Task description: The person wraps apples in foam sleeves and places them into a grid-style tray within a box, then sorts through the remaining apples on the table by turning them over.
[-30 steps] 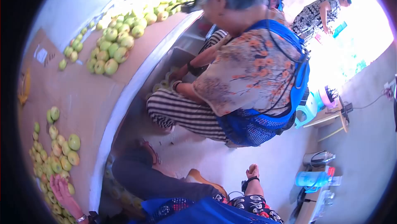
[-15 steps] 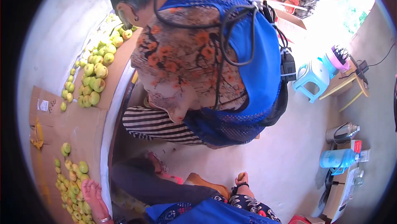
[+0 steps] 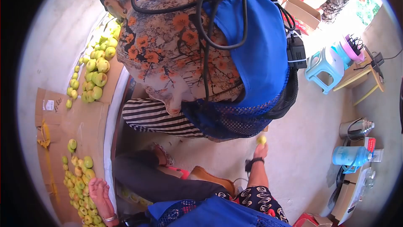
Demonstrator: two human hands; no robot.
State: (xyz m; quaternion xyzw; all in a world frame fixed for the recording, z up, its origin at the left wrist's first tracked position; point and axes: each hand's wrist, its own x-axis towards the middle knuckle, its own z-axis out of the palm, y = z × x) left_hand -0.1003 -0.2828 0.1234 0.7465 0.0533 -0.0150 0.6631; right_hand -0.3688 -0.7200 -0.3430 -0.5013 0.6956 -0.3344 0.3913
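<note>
My right hand [image 3: 261, 150], with a black band on its wrist, is stretched out over the floor and grips a yellow-green apple [image 3: 261, 139] at its fingertips. At the left, my left hand [image 3: 100, 191] rests with the palm up and the fingers loosely curled, apart from each other. It holds nothing that I can see and lies beside a pile of small apples [image 3: 79, 181] on the cardboard-covered ledge [image 3: 90, 122]. A brown-rimmed container [image 3: 212, 177] stands by my legs, its inside mostly hidden.
A person in a blue vest [image 3: 260, 46] leans forward close in front, with a cable and black box on the back. More apples [image 3: 100, 65] lie farther along the ledge. At right are a blue stool [image 3: 325, 69], a blue thermos [image 3: 350, 156] and cardboard boxes [image 3: 300, 13].
My right hand has reached forward and right from near my knee, with the apple now plainly seen. My left hand stays beside the pile. The view has shifted slightly.
</note>
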